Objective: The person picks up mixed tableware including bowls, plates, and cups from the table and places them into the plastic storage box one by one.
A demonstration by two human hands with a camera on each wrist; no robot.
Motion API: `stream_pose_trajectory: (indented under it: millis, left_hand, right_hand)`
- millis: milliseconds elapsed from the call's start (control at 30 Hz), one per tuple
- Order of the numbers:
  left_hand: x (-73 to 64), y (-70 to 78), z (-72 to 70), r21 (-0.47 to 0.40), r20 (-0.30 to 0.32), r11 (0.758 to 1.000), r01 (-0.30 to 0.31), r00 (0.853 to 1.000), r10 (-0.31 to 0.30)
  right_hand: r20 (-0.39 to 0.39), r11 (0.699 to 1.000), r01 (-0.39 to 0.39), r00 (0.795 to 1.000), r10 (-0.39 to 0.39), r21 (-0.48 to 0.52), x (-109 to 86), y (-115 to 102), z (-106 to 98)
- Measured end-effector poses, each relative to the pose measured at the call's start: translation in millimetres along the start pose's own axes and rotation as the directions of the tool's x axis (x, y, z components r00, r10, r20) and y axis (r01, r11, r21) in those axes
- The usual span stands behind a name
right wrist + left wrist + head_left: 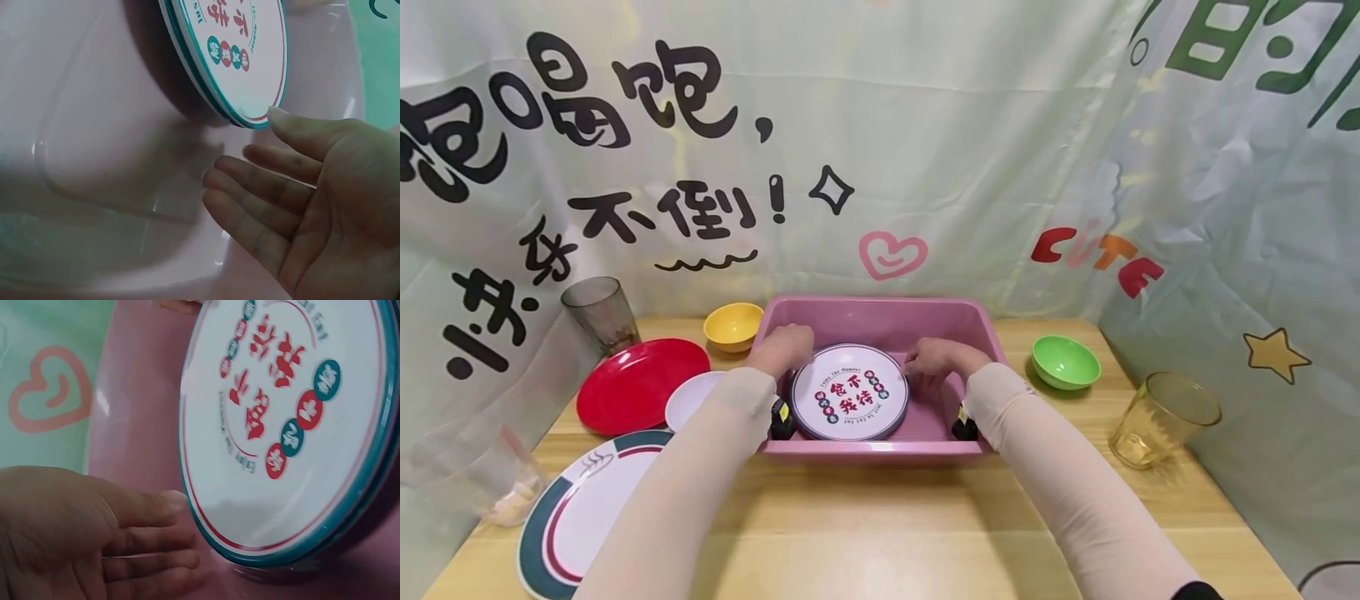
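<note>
A small stack of round white plates [850, 396], teal-rimmed with red lettering on top, sits inside a pink rectangular basin [880, 450]. At the stack's left side is my left hand [785, 350]; the left wrist view shows its fingers [153, 562] nearly straight and its thumb tip right at the rim. My right hand [942, 360] is at the opposite side. In the right wrist view its thumb tip meets the top plate's edge, while the other fingers [256, 200] are loosely bent below, apart from the rim.
Left of the basin are a yellow bowl [733, 325], a red plate [643, 383], a white dish [688, 400], a large patterned plate [595, 508], a grey cup [601, 312] and a clear cup [482, 475]. A green bowl [1066, 362] and an amber cup [1161, 421] stand right.
</note>
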State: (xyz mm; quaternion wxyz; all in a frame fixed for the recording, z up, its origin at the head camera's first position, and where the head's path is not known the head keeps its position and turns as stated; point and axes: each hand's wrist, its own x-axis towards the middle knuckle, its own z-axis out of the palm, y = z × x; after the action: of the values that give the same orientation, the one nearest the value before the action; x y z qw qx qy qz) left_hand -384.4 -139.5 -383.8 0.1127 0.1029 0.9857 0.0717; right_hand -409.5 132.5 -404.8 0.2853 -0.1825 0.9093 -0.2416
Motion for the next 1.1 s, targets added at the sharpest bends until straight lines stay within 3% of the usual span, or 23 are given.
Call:
stream_pose_trajectory:
  millis: [133,600,967,1100]
  left_hand:
    - [-0.3,2.3,-4.8,-0.027,-0.042,1.000,-0.001,0.999,-0.001]
    - [-11.3,4.4,-25.1,-0.098,-0.072,0.994,-0.052,0.996,0.045]
    - [-25.5,-5.0,-36.6,-0.091,-0.155,0.982,-0.164,0.977,0.149]
    - [-33.8,-7.6,-38.2,-0.123,-0.168,0.979,-0.160,0.976,0.138]
  right_hand:
    - [-0.024,0.999,-0.006,1.000,0.005,-0.045,-7.9,-6.7,-5.1]
    - [-0.130,0.988,0.054,0.989,-0.073,-0.145,-42.5,-11.1,-34.2]
    - [-0.201,0.964,0.126,0.964,-0.175,-0.234,-71.1,-4.7,-43.6]
    - [-0.232,0.946,0.153,0.947,-0.223,-0.286,-76.6,1.7,-42.4]
